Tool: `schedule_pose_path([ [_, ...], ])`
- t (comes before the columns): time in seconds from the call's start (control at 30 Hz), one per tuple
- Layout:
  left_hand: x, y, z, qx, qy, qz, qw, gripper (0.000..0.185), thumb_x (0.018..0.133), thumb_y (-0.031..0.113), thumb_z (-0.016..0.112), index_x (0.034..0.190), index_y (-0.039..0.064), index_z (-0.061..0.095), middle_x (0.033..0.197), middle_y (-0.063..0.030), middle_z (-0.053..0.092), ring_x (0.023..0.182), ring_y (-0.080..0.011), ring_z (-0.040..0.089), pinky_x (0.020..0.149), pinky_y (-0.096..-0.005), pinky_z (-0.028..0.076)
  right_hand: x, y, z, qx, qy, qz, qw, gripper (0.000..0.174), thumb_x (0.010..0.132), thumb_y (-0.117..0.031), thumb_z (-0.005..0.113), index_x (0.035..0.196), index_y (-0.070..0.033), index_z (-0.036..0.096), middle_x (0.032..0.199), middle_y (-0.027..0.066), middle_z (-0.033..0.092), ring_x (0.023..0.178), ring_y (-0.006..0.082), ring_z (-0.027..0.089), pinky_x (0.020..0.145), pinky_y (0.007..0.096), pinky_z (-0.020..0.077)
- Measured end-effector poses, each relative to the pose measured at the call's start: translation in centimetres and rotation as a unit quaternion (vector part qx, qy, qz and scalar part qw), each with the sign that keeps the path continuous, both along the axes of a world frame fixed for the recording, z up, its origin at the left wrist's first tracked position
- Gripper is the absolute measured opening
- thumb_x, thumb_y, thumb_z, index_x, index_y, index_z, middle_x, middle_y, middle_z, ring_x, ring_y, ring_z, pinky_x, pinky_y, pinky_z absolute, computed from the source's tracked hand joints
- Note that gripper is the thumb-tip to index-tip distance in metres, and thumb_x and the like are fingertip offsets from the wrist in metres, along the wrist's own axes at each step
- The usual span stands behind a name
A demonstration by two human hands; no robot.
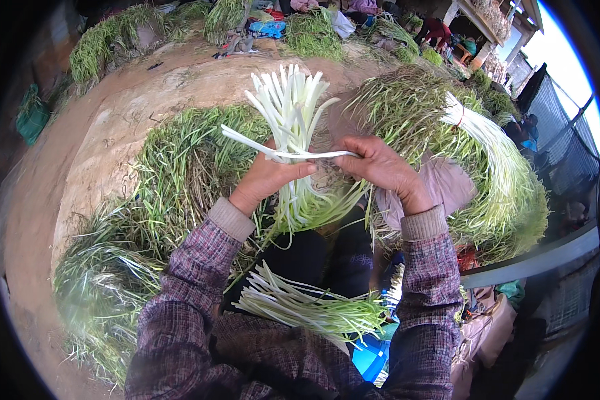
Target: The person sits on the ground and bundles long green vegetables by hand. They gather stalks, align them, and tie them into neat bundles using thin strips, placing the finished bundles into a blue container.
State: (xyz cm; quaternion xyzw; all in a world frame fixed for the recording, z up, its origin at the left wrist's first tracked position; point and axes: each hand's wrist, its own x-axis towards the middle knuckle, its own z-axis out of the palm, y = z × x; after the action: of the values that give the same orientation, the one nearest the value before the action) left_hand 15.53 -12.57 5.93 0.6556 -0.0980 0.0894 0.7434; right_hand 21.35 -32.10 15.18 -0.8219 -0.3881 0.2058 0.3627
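My left hand [275,175] grips a bundle of pale chive stalks [292,115], white ends up and green leaves hanging down. Across the bundle, just above my left thumb, runs a white strand [325,155], apparently a stalk. Its right end is pinched in my right hand [380,162], which stands beside the bundle. Over my lap lies a loose bunch of similar stalks [300,305], white ends to the left and green tips to the right. My left fingers are partly hidden behind the bundle.
Heaps of green leaves [190,170] curve along my left. To the right, a large bundle [490,145] tied with a red band rests on a leafy pile [405,100]. A green sack [32,116] stands far left. People work at the back, near more heaps [314,35].
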Motion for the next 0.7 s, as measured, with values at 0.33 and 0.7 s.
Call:
schedule_pose_path([
  [0.33, 2.8, 4.1, -3.2, -0.309, 0.056, 0.269, 0.911, 0.009, 0.079, 0.002, 0.06, 0.086, -0.001, 0.056, 0.067, -0.0062, 0.054, 0.058, -0.0156, 0.055, 0.053, -0.0299, 0.049, 0.9, -8.0, -0.1, 0.185, 0.118, -0.158, 0.963, 0.019, 0.093, -0.019, 0.049, 0.097, -0.002, 0.058, 0.06, -0.0042, 0.044, 0.044, 0.0028, 0.033, 0.04, 0.0183, 0.022],
  [0.7, 1.3, -1.4, -1.9, -0.176, 0.044, 0.083, 0.98, 0.02, 0.078, 0.005, 0.065, 0.093, -0.004, 0.054, 0.079, -0.0088, 0.06, 0.069, -0.0176, 0.063, 0.058, -0.0265, 0.05, 2.6, -6.4, -6.7, 0.477, 0.278, -0.154, 0.819, 0.017, 0.093, -0.011, 0.046, 0.104, 0.001, 0.053, 0.097, 0.0192, 0.062, 0.095, 0.0315, 0.062, 0.076, 0.0387, 0.0548],
])
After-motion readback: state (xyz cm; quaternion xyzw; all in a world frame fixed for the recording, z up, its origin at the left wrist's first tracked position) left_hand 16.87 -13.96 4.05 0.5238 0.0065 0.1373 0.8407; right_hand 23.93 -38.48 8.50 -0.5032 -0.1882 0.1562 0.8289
